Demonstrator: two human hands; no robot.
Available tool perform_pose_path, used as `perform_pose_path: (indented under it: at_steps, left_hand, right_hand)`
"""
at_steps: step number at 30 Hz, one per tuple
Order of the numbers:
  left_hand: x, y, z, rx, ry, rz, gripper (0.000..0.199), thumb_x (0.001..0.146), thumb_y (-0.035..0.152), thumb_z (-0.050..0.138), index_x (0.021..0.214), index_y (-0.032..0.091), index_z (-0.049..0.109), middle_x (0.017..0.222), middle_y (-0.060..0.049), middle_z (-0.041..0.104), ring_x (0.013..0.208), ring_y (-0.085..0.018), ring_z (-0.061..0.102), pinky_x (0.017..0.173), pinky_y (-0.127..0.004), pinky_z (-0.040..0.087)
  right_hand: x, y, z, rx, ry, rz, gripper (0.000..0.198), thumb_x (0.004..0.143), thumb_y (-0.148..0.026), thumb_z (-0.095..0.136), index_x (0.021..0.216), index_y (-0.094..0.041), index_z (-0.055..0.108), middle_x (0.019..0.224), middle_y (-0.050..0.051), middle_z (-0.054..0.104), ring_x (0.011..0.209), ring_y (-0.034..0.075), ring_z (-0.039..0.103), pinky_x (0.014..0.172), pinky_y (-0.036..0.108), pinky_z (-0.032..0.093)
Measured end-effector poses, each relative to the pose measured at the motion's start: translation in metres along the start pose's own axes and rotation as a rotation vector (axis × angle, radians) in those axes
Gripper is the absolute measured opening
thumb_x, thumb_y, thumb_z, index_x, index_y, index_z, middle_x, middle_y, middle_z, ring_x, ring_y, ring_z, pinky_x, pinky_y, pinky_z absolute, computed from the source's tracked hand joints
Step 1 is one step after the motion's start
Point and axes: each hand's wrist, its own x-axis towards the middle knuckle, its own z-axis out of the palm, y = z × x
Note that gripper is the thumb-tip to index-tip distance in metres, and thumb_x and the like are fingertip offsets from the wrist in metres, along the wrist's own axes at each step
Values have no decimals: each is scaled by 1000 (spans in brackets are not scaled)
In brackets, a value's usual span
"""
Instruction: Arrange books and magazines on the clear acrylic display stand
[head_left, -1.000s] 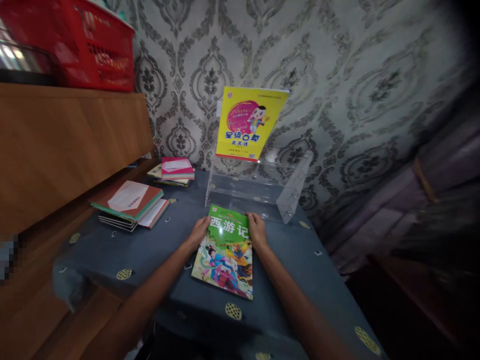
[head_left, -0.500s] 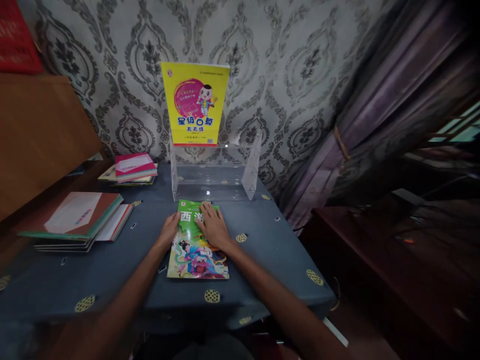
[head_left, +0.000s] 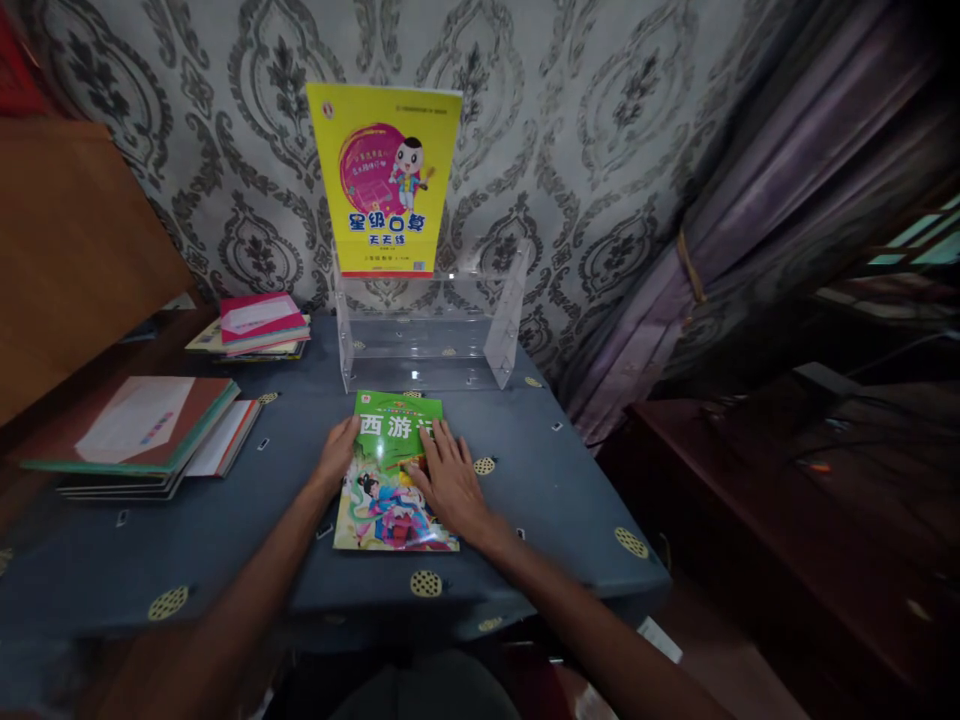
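Here, the yellow book (head_left: 386, 185) is propped in the clear rack (head_left: 427, 350) while, on the table (head_left: 559, 510), the green book (head_left: 390, 480) is touched by the left hand (head_left: 336, 458), grip unclear, and the spread right hand (head_left: 456, 488).

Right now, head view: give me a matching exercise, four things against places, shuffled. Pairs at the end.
Things
1. Green book
2. Yellow book
3. Pink book
4. Right hand

Places
A. On top of the back-left stack
B. Over the right side of the green book
C. Flat on the tablecloth, in front of the clear rack
D. Propped at the top of the clear rack

Pairs: 1-C, 2-D, 3-A, 4-B
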Motion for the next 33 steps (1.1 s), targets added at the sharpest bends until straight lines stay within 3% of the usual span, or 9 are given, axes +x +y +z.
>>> perform_pose_path:
  at_steps: [11, 16, 19, 27, 29, 33]
  left_hand:
    - [-1, 1, 1, 49, 12, 11, 76, 57, 75, 78, 100, 13, 73, 93, -10, 78, 86, -27, 73, 78, -33, 53]
    - [-4, 2, 1, 43, 64, 10, 73, 59, 73, 79, 101, 14, 74, 94, -10, 78, 90, -27, 73, 81, -33, 54]
    - [-9, 5, 3, -33, 12, 10, 69, 61, 69, 81, 102, 14, 73, 95, -10, 79, 93, -28, 74, 84, -35, 55]
    - [-17, 12, 4, -163, -40, 3, 66, 63, 65, 81, 103, 14, 71, 93, -11, 79, 93, -30, 75, 83, -39, 59]
    - [-18, 13, 3, -175, -31, 0, 67, 63, 66, 81, 104, 14, 71, 92, -11, 79, 92, -30, 76, 82, -39, 59]
    - [-22, 15, 3, -205, -49, -11, 67, 69, 65, 78, 113, 14, 70, 94, -11, 80, 91, -30, 76, 83, -41, 60]
  right_hand:
    - [-64, -11, -1, -57, -69, -85, 74, 100, -62, 40, 161, -23, 25, 167, 15, 22, 153, 36, 24, 118, 59, 30]
    - [-66, -9, -4, -2, -123, -88, 73, 100, -61, 42, 161, -25, 23, 168, 15, 19, 154, 34, 19, 120, 59, 27]
    - [-64, -5, -5, 73, -133, -95, 77, 99, -61, 46, 162, -25, 19, 169, 16, 16, 155, 33, 17, 121, 58, 26]
    - [-59, -4, 0, 361, 23, 31, 71, 103, -38, 42, 163, -28, 5, 171, 10, -7, 156, 29, 16, 120, 50, 32]
    - [-56, -3, 5, 457, 46, 84, 73, 103, -40, 42, 163, -26, 4, 171, 11, -3, 155, 28, 17, 121, 49, 31]
    - [-45, 0, 15, 686, 136, 203, 79, 101, -49, 43, 163, -21, 4, 167, 13, 23, 152, 26, 29, 122, 47, 32]
